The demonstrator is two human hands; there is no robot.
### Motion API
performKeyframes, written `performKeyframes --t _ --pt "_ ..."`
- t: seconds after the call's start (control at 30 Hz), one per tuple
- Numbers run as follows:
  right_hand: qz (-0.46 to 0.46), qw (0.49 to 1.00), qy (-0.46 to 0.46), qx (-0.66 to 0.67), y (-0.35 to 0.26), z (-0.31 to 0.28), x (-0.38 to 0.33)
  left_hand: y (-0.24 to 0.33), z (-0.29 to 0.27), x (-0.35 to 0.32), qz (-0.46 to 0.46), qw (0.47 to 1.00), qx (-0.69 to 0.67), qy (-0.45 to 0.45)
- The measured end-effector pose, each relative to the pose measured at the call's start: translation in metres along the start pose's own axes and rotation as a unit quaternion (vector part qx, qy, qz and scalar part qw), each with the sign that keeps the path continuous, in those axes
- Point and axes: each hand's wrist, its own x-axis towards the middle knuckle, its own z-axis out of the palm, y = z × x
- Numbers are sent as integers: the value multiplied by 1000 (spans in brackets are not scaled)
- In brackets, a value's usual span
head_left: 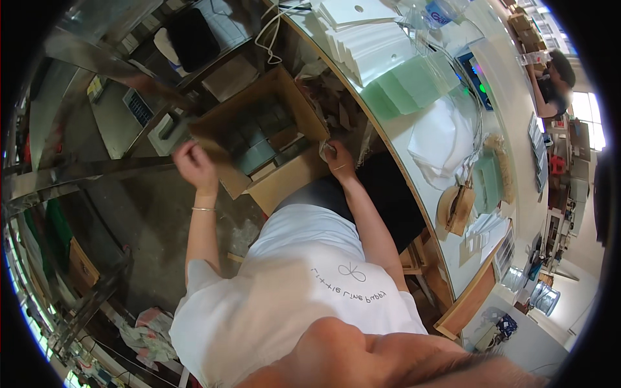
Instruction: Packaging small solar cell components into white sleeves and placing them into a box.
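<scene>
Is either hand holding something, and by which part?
The right hand seems to pinch a small pale piece beside the open carton; which part is too blurred to tell. The left hand, half curled, shows nothing held.

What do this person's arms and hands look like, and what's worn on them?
The left hand and right hand are both gloveless. A thin, shiny bangle circles the left wrist; a thin, light band crosses the right. Short white sleeves leave the forearms bare.

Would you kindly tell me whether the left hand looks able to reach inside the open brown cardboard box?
Probably yes: the left hand is near the brown cardboard box, whose open top looks uncovered.
</scene>
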Motion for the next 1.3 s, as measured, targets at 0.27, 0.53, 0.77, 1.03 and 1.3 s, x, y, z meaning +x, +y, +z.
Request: performKeyframes --t 0.27,0.53,0.77,1.03,1.3 --pt "-6 999 44 11 0 -5 0 19 206 -56 217 639 191 -713" --pt "34 999 28 6 15 -2 -3 -119 268 -161 402 648 148 -630" --pt "21 999 -1 32 10 -4 0 -117 266 -170 425 634 179 -621" --pt "9 999 -1 43 5 -4 0 -125 247 -158 380 684 120 -611" --pt "54 996 -41 51 4 -5 0 -103 259 -142 409 653 132 -624"
